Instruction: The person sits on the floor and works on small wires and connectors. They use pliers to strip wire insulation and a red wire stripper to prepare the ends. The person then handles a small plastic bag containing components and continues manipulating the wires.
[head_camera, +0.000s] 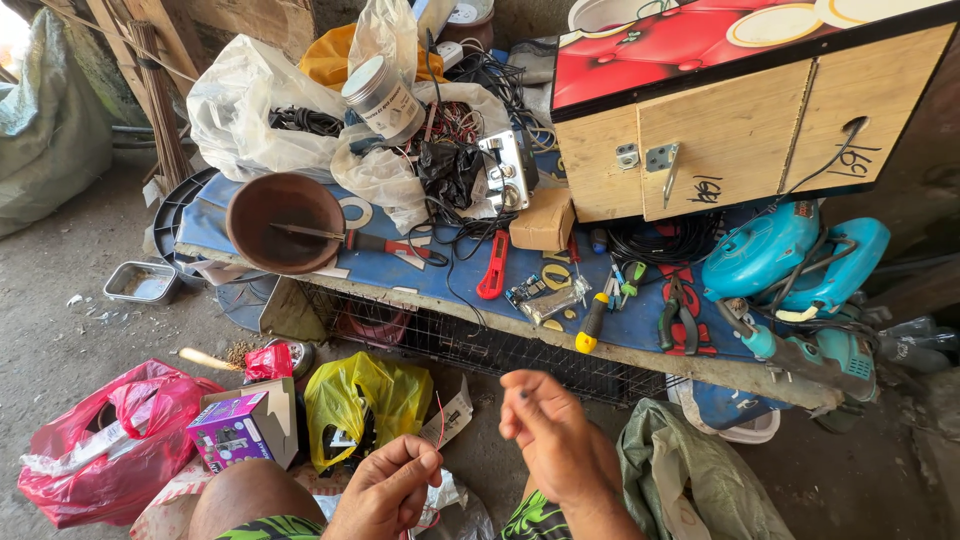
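My left hand is low in the view above my knee, fingers pinched on a thin red wire that sticks up from it. My right hand hovers just to the right, fingers loosely curled, with a small dark speck at a fingertip; it is blurred, and I cannot tell whether it holds anything. Ahead stands a low blue-covered bench with a red utility knife, a yellow-handled screwdriver and pliers.
A brown bowl, a metal tin, plastic bags of wires and a wooden cabinet crowd the bench. Teal power tools lie at right. On the floor are a yellow bag, a red bag and a purple box.
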